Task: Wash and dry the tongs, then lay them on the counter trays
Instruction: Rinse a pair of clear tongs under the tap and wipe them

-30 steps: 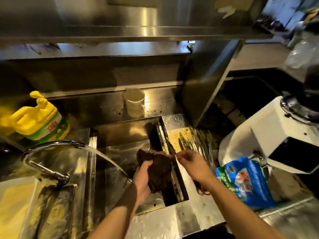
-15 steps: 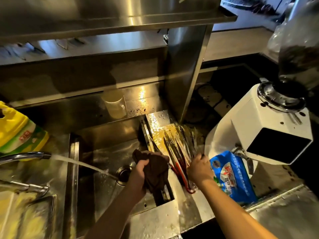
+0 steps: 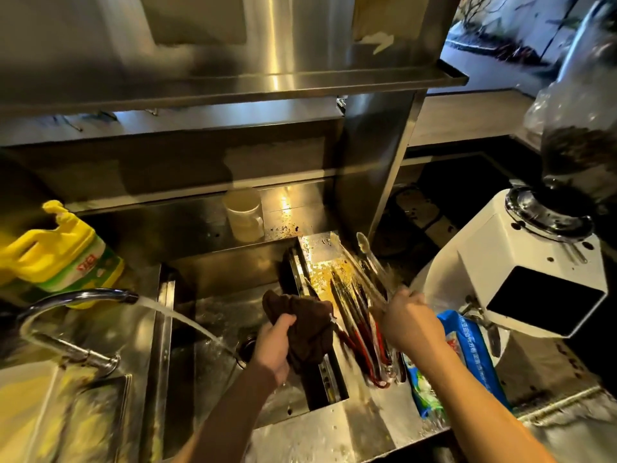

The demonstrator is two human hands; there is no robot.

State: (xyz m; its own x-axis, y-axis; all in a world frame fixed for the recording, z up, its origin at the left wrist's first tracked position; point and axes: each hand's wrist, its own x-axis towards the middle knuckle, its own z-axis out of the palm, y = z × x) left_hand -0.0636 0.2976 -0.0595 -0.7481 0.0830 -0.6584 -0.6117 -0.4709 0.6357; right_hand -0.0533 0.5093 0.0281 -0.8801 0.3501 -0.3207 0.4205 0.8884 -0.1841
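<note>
A bunch of steel tongs (image 3: 359,315) with red-coated handles lies side by side on the wet worktop (image 3: 334,429) right of the sink (image 3: 230,315), tips pointing away. The right hand (image 3: 405,320) rests over their right edge, motion-blurred; I cannot tell whether it grips a pair. The left hand (image 3: 275,345) clutches a dark brown cloth (image 3: 307,325) over the sink, beside the tap (image 3: 83,299) running water. A blue packet (image 3: 467,359) lies just right.

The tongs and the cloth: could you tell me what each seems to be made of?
Tongs: apparently bare polished metal, given the bright glints; the red on the handles may be a coating. Cloth: soft dark brown fabric, matte and bunched into folds in the left hand.
</note>
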